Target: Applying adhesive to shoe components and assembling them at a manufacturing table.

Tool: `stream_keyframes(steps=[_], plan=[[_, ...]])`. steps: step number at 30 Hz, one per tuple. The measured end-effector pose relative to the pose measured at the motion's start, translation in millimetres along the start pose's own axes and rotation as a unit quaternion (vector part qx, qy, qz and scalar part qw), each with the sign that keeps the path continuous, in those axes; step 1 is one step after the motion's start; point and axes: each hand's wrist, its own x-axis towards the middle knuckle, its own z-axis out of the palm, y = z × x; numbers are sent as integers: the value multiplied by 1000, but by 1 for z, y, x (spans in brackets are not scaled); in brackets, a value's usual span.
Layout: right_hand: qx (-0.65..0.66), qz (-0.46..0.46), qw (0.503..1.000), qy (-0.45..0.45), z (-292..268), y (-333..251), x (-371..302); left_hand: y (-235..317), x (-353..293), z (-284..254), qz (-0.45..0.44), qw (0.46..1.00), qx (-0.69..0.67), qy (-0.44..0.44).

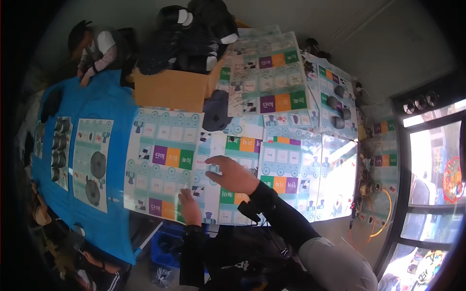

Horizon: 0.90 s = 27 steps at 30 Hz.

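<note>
A large printed sheet [165, 131] with train pictures and purple, orange and green blocks lies on the table before me. My left hand [190, 208] rests at its lower right, fingers stretched out on the sheet. Over the sheet's right edge is my right hand [235, 175], its thumb and fingers curled around a small pale bit that I cannot make out. More printed sheets [279, 167] overlap to the right of my hands. A dark cap-like piece [217, 112] lies beyond them, beside a cardboard box [167, 91].
Dark caps in plastic [182, 43] fill the box. A blue-covered table [119, 169] stands left, with sheets and round dark pieces [98, 165]. Grey round pieces [340, 104] lie far right. A person [99, 51] works at the far left. A blue bin [165, 245] sits below.
</note>
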Motion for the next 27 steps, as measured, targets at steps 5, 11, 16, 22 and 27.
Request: stream_keyframes(steps=[5, 11, 16, 22, 27], plan=[[7, -66, 983, 170, -72, -15, 91, 19, -34, -6, 37, 999, 30, 2], [-303, -48, 906, 290, -148, -58, 262, 19, -31, -25, -16, 997, -76, 0], [-430, -70, 880, 191, -158, -18, 357, 6, -15, -23, -12, 994, -107, 24], [-381, -260, 846, 267, -152, 29, 386, -25, -9, -12, -82, 958, -267, 70], [-334, -222, 867, 296, -152, 33, 376, -38, 4, -20, -108, 939, -320, 65]])
